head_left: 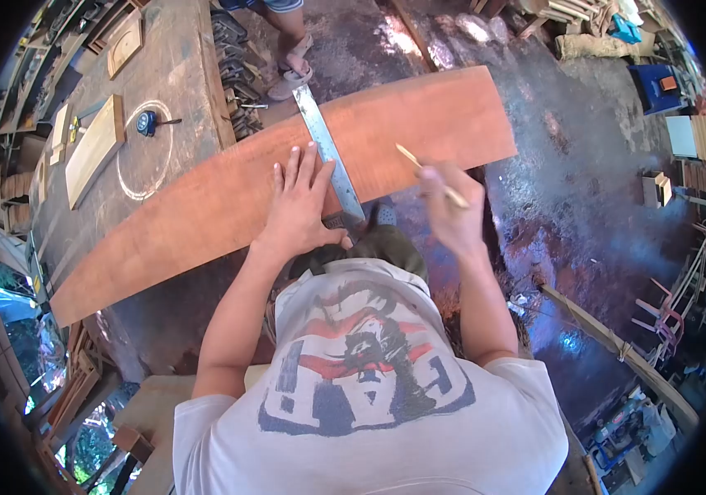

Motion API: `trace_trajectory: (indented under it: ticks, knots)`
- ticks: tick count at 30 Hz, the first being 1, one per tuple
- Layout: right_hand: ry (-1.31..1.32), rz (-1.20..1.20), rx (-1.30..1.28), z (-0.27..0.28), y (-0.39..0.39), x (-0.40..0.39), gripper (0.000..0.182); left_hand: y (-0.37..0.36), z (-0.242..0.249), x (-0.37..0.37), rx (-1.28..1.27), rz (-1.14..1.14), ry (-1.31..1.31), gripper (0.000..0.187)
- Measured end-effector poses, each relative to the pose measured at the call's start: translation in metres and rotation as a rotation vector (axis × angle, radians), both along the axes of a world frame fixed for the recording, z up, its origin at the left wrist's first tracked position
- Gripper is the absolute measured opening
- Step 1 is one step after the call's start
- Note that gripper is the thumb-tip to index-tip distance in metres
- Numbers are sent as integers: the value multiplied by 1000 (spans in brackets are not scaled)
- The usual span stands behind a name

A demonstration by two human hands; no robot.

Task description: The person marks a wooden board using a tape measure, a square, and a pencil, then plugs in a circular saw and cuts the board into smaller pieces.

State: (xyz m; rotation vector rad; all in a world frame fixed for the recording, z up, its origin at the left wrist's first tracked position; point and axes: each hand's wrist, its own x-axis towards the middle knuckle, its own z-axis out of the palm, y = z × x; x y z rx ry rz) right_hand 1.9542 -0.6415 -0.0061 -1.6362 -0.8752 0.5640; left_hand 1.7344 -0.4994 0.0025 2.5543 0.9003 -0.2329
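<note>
Reddish plank (229, 202) lies across the middle of the scene, its left end on the tabletop (180, 49) and its right end out over the dark floor (600, 214), with a steel square (328, 153) laid crosswise on it. We press our left hand (302, 206) flat and spread on the board against the square's blade, while our right hand (450, 210) is closed around a pencil (429, 173) hanging just right of the blade. Marking looks to be the step in hand; we judge the next move needs the pencil tip brought tight to the blade's edge while the square is held firm.
</note>
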Motion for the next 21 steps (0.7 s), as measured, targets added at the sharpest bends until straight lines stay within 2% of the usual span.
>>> trace_trajectory:
  ticks: [2, 7, 14, 17, 20, 21]
  knots:
    - [-454, 43, 93, 3, 24, -9, 15, 1, -1, -1, -6, -1, -10, 116]
    - [-471, 141, 9, -7, 30, -28, 15, 1, -9, -6, 4, -7, -105, 114]
    - [-430, 252, -29, 4, 39, -19, 12, 0, -10, -6, -13, 2, -50, 117]
    - [-495, 227, -58, 23, 17, -9, 13, 2, -9, -5, -7, -3, -43, 117]
    - [-720, 165, -42, 43, -19, -11, 15, 3, -7, 1, 15, -8, -55, 116]
    - [-551, 165, -126, 34, -31, -21, 16, 3, -8, 2, 23, -23, -63, 114]
